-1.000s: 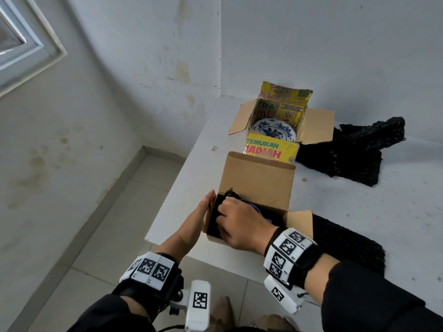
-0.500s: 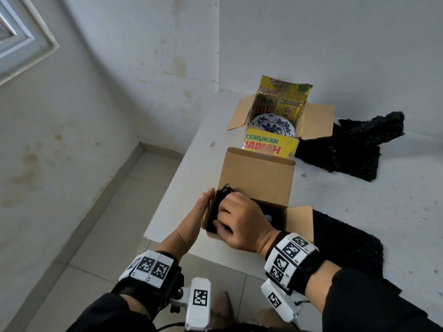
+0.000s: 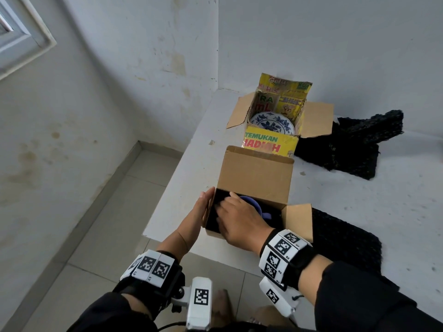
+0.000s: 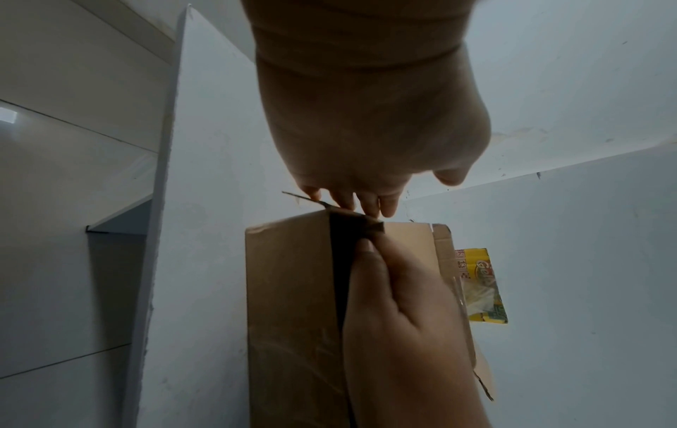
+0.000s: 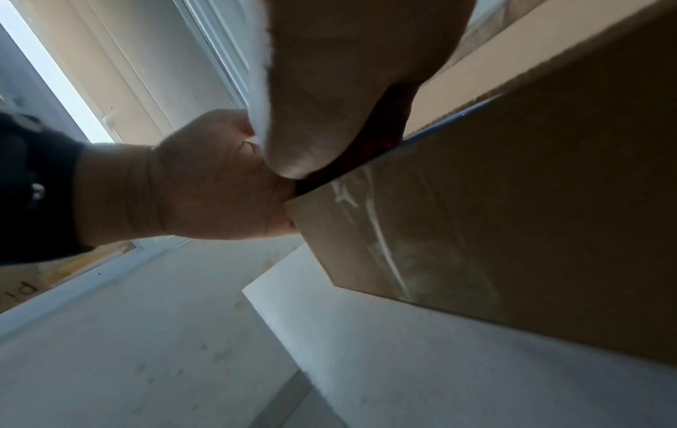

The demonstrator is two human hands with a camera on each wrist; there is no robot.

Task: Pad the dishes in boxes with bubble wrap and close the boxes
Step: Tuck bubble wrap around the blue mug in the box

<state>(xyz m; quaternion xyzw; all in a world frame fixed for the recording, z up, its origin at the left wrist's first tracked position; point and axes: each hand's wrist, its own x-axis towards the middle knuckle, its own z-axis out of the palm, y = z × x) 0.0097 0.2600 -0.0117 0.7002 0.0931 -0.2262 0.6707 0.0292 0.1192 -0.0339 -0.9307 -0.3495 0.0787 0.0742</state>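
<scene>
Wrap (image 3: 212, 212) goes down beside the dish (image 3: 249, 202) under our right hand's (image 3: 242, 221) flat fingers, left hand (image 3: 201, 209) flat against the near box (image 3: 256, 178); flaps next.

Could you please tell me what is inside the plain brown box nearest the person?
Black bubble wrap and a purple dish show; the right hand covers the rest.

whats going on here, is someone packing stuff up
Yes. A person is padding a blue dish in the near cardboard box with black bubble wrap. The left hand lies flat against the box's left side, while the right hand reaches in and presses the wrap down along the inside wall. The flaps are still open. Behind it, a yellow box holds a blue-patterned plate, unpadded, and more black wrap lies on the table.
</scene>
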